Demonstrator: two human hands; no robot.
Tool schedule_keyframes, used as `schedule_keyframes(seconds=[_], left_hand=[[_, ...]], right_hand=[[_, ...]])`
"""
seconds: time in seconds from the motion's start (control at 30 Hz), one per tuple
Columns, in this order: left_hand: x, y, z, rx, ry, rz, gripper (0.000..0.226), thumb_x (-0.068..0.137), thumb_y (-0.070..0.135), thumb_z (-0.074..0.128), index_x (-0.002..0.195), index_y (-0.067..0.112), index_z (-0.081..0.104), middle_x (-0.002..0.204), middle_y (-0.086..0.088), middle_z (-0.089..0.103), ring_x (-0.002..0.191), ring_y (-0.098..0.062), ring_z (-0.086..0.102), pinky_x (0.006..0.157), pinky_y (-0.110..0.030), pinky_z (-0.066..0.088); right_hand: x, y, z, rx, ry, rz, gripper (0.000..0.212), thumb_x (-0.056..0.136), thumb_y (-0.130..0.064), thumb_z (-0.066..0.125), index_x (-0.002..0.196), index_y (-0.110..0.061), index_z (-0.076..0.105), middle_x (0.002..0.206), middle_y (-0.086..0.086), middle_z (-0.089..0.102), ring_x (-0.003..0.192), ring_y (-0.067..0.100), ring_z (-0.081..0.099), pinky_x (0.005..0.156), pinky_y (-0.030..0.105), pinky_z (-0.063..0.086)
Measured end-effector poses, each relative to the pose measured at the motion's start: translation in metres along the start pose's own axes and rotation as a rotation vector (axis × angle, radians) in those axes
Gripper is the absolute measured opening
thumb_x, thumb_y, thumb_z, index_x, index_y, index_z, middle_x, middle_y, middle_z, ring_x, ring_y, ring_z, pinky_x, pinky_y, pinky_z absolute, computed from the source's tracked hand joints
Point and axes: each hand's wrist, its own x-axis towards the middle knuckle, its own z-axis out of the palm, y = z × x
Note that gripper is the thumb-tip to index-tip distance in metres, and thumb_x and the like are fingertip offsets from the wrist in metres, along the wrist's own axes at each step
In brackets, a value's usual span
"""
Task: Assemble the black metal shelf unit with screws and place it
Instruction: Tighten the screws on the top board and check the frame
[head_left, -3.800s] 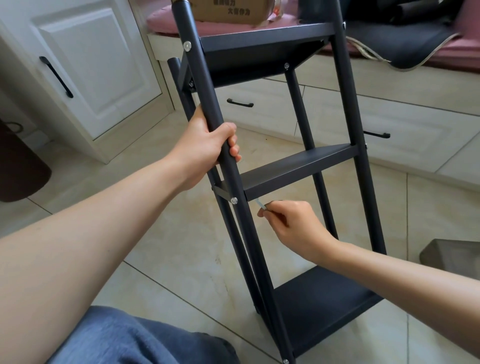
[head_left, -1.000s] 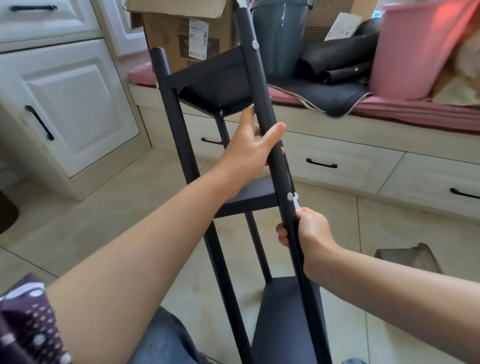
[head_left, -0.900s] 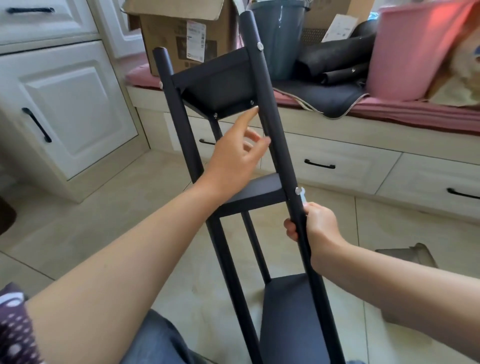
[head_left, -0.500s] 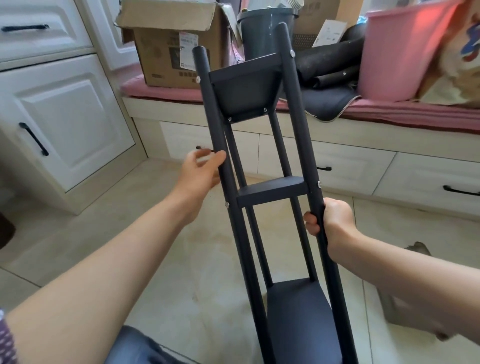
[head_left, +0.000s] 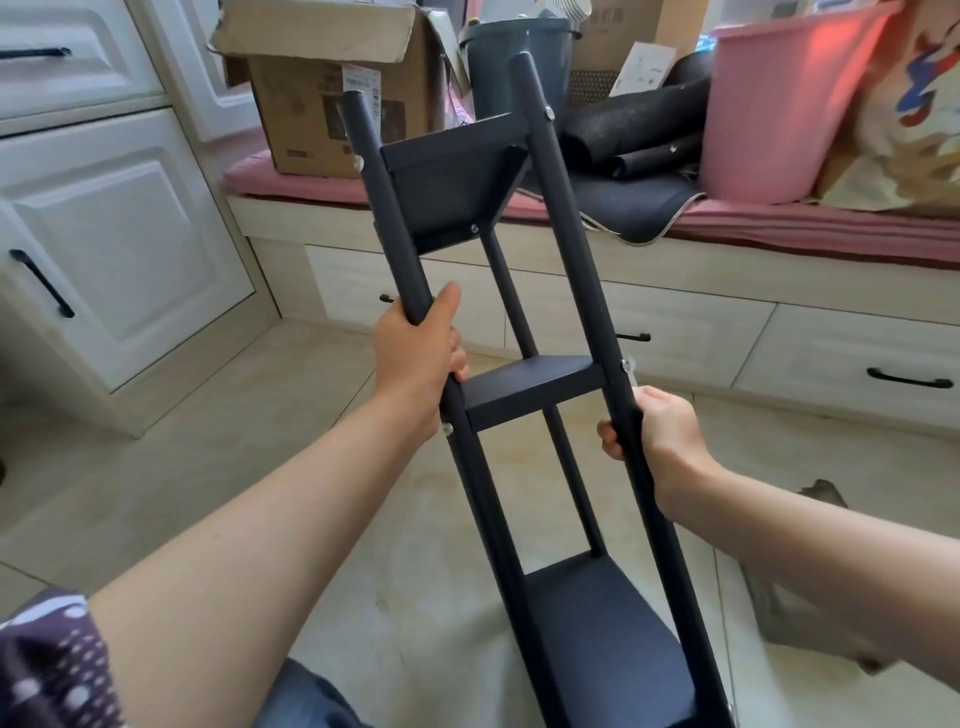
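Two hands hold the unit; confirm grip points.

— Confirmed. The left hand (head_left: 418, 358) is wrapped around the near left post (head_left: 395, 218) just above the middle shelf (head_left: 530, 392), thumb lying up along the tube. The right hand (head_left: 657, 428) is wrapped around the near right post (head_left: 576, 234) just below that shelf, fingers curled round the front of the tube.

— Position of the black metal shelf unit (head_left: 597, 644)?

— Between both forearms, above the tiled floor (head_left: 234, 467), top end tilted away from the person toward the window bench (head_left: 779, 228). Its lower end runs out of view, so floor contact cannot be confirmed.

— Shelves?

— Three are visible: the top shelf (head_left: 452, 192) seen from below, the middle one, and the bottom one nearest the camera.

— Fasteners?

— Silver screw heads show at several joints, for example on the left post below the left hand (head_left: 447, 428). A small pale tool (head_left: 629, 365) sticks out beside the right post just above the right hand; its type is unclear.

— Surroundings?

— A cardboard box (head_left: 332, 98), a grey bucket (head_left: 519, 57) and a pink bin (head_left: 779, 104) sit on the bench behind the unit. White cabinets (head_left: 114, 234) stand at left.
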Motion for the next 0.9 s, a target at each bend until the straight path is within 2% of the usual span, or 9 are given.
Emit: schedule_keyframes(seconds=[0.2,0.33,0.4,0.47,0.57,0.63,0.73,0.83,0.9], left_hand=[[0.003,0.005,-0.009,0.061,0.059,0.035,0.024,0.097,0.03,0.066,0.084,0.018,0.05,0.048,0.009,0.034,0.04,-0.009,0.031,0.038,-0.023,0.033],[0.002,0.007,-0.017,0.033,0.135,0.038,0.022,0.097,0.028,0.066,0.086,0.017,0.051,0.046,0.009,0.035,0.038,-0.009,0.032,0.037,-0.023,0.033],[0.001,0.008,-0.02,0.009,0.154,0.051,0.02,0.097,0.027,0.066,0.085,0.017,0.053,0.046,0.009,0.036,0.037,-0.008,0.033,0.037,-0.023,0.033],[0.0,0.009,-0.024,-0.005,0.174,0.06,0.02,0.097,0.027,0.066,0.083,0.018,0.054,0.046,0.01,0.037,0.037,-0.007,0.033,0.037,-0.022,0.033],[0.0,0.01,-0.029,-0.012,0.191,0.069,0.021,0.097,0.027,0.066,0.081,0.02,0.055,0.045,0.01,0.039,0.037,-0.007,0.035,0.038,-0.021,0.034],[0.0,0.01,-0.032,-0.002,0.193,0.084,0.022,0.097,0.026,0.066,0.079,0.019,0.053,0.045,0.01,0.04,0.037,-0.007,0.036,0.038,-0.022,0.035],[-0.001,0.012,-0.036,0.046,0.173,0.121,0.023,0.096,0.023,0.066,0.077,0.018,0.053,0.045,0.008,0.04,0.037,-0.009,0.038,0.038,-0.023,0.036],[-0.004,0.014,-0.04,0.115,0.135,0.148,0.02,0.096,0.022,0.065,0.081,0.016,0.054,0.046,0.007,0.042,0.038,-0.01,0.04,0.039,-0.024,0.039],[-0.007,0.015,-0.041,0.152,0.12,0.166,0.019,0.097,0.022,0.064,0.081,0.017,0.054,0.046,0.008,0.042,0.038,-0.01,0.041,0.039,-0.024,0.04]], right_hand=[[0.003,0.01,0.009,-0.054,-0.087,0.038,0.029,0.103,-0.013,0.033,0.095,-0.004,0.059,0.075,0.014,0.074,0.063,0.023,0.066,0.063,0.035,0.052],[0.003,0.005,0.014,-0.066,-0.056,0.008,0.031,0.104,-0.015,0.035,0.085,-0.008,0.058,0.087,0.016,0.071,0.083,0.029,0.066,0.074,0.04,0.057],[0.002,-0.002,0.014,-0.177,-0.03,-0.113,0.032,0.104,-0.015,0.039,0.081,-0.01,0.06,0.088,0.012,0.064,0.084,0.023,0.061,0.071,0.033,0.054],[-0.003,-0.009,0.012,-0.335,-0.031,-0.294,0.03,0.103,-0.017,0.043,0.083,-0.013,0.065,0.088,0.007,0.063,0.083,0.019,0.057,0.074,0.034,0.05],[-0.02,-0.016,0.015,-0.425,-0.128,-0.443,0.027,0.099,-0.019,0.052,0.084,-0.021,0.074,0.096,-0.001,0.067,0.085,0.011,0.059,0.077,0.028,0.048],[-0.032,-0.011,0.019,-0.444,-0.239,-0.438,0.025,0.097,-0.019,0.057,0.083,-0.022,0.077,0.079,-0.007,0.065,0.065,0.009,0.053,0.064,0.021,0.044],[-0.042,0.006,0.023,-0.525,-0.404,-0.378,0.022,0.097,-0.02,0.06,0.086,-0.022,0.079,0.051,-0.007,0.04,0.048,0.01,0.027,0.046,0.019,0.025],[-0.049,0.022,0.026,-0.624,-0.508,-0.341,0.02,0.097,-0.025,0.06,0.089,-0.026,0.079,0.05,-0.006,0.045,0.048,0.009,0.028,0.047,0.02,0.026],[-0.056,0.03,0.032,-0.657,-0.547,-0.323,0.019,0.097,-0.025,0.06,0.09,-0.028,0.078,0.058,0.004,0.058,0.053,0.013,0.037,0.052,0.03,0.034]])
